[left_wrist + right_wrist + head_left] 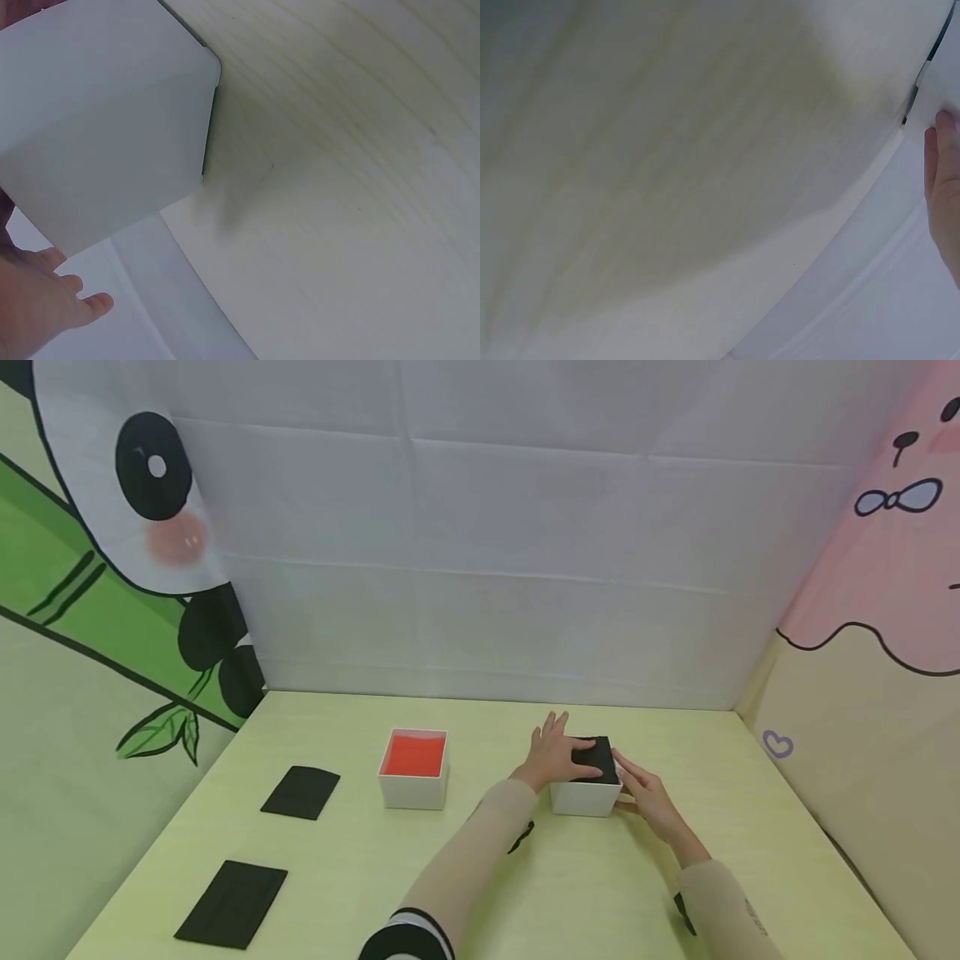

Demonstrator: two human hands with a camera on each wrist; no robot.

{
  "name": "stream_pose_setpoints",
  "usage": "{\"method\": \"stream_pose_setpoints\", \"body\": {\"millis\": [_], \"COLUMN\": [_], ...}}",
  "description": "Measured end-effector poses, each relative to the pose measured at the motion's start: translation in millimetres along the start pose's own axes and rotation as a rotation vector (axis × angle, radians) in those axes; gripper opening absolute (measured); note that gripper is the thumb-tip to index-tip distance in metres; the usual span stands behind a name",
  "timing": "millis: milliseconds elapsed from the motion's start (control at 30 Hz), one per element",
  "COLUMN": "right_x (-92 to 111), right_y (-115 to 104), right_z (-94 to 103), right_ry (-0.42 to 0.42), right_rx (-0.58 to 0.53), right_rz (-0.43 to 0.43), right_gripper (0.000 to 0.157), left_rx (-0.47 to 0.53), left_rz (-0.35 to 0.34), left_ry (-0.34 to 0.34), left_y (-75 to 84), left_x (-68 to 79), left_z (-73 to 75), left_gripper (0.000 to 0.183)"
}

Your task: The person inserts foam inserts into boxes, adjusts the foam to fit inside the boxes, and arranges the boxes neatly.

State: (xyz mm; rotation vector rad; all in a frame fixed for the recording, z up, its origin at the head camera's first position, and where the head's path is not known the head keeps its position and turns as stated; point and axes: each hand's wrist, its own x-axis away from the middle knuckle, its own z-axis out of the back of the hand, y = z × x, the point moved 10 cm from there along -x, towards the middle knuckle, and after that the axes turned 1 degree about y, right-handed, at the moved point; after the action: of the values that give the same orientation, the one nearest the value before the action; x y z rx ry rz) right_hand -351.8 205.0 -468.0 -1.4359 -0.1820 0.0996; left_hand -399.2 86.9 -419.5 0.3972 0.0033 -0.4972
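A white box (585, 799) stands right of the table's middle, with a flat black piece (597, 762) at its top. Over the box's left side reaches my left hand (551, 753), its thumb and one finger lying across the black piece while other fingers point away, spread. Against the right side rests my right hand (647, 797), fingers extended along the wall. The left wrist view shows the white box (112, 135) close up beside the spread fingers (94, 306). At the right wrist view's edge, fingers (946, 146) touch the white wall. The box's inside is hidden.
Another white box (415, 792) with a red-orange piece (415, 756) in it stands to the left. Two black flat pieces lie farther left: a smaller one (301, 792) behind a larger one (232, 904). A white sheet (487, 560) hangs behind the table (360, 877).
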Motion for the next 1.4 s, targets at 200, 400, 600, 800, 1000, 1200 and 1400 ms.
{"method": "stream_pose_setpoints", "body": {"millis": [200, 400, 600, 800, 1000, 1200, 1400], "right_x": [1, 0, -1, 0, 2, 2, 0], "right_y": [-1, -1, 0, -2, -3, -3, 0], "right_z": [0.8, 0.4, -0.8, -3.4, -4.3, -0.9, -0.1], "right_ry": [0.01, 0.005, 0.0, -0.005, -0.007, 0.011, 0.007], "right_rx": [-0.013, -0.014, -0.006, -0.017, -0.009, 0.005, 0.009], "right_rz": [-0.005, -0.009, -0.005, -0.002, -0.001, -0.002, -0.005], "right_gripper": [0.05, 0.051, 0.051, 0.051, 0.049, 0.05, 0.049], "left_rx": [-0.038, -0.077, -0.027, -0.067, -0.108, -0.041, 0.003], "left_rz": [-0.034, -0.021, 0.034, 0.08, 0.09, 0.03, -0.021], "left_ry": [0.0, -0.007, -0.037, -0.061, -0.075, -0.019, 0.028], "left_y": [7.7, 9.7, 2.8, -1.7, -2.6, 0.1, 2.5], "left_x": [-5.5, -8.2, -7.2, -6.6, -7.3, -7.9, -2.9], "left_z": [-0.6, -3.3, -9.5, -14.2, -17.9, -15.0, -7.1], "left_gripper": [0.056, 0.057, 0.058, 0.056, 0.056, 0.053, 0.05]}}
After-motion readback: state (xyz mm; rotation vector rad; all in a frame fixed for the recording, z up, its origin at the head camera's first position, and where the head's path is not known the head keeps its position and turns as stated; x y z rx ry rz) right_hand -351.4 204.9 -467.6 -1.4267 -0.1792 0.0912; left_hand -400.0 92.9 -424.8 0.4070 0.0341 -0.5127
